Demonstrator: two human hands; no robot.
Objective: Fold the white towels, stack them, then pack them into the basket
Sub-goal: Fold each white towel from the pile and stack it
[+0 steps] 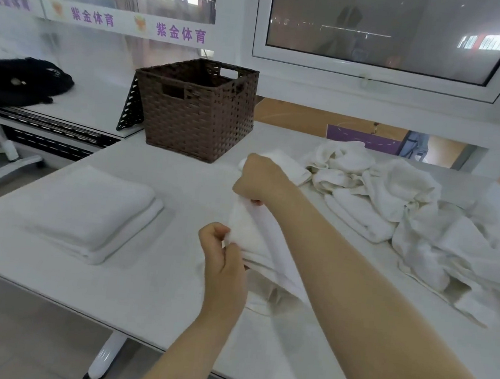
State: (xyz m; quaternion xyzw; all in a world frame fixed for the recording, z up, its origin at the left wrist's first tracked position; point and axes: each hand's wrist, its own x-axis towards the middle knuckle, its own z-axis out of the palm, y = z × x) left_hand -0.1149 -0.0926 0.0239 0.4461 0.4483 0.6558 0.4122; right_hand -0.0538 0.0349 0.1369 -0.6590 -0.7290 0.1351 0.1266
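Head view: the towel in work [255, 242] hangs between both hands above the white table [168, 310], just right of frame centre, with its lower part draped on the tabletop. The cloth looks soft, light and limp; it likely sags wherever unsupported and holds no shape of its own. The best grip points are judged to be the corners or the hemmed edge, where a pinch controls the fold line.

The right hand [259, 181] sits at 12 o'clock from the left hand, fingers curled tight around an upper bunch of the towel, forearm running in from the lower right. The left hand [220, 254] pinches the towel's near edge between thumb and curled fingers, wrist bent, forearm rising from the bottom edge.

The folded stack [91, 216] lies at 9 o'clock from the hands, well apart from them. The unfolded pile [410, 206] lies at 3 o'clock. The brown woven basket [198, 110] stands at 11 o'clock on the table's far side; its interior is not visible.
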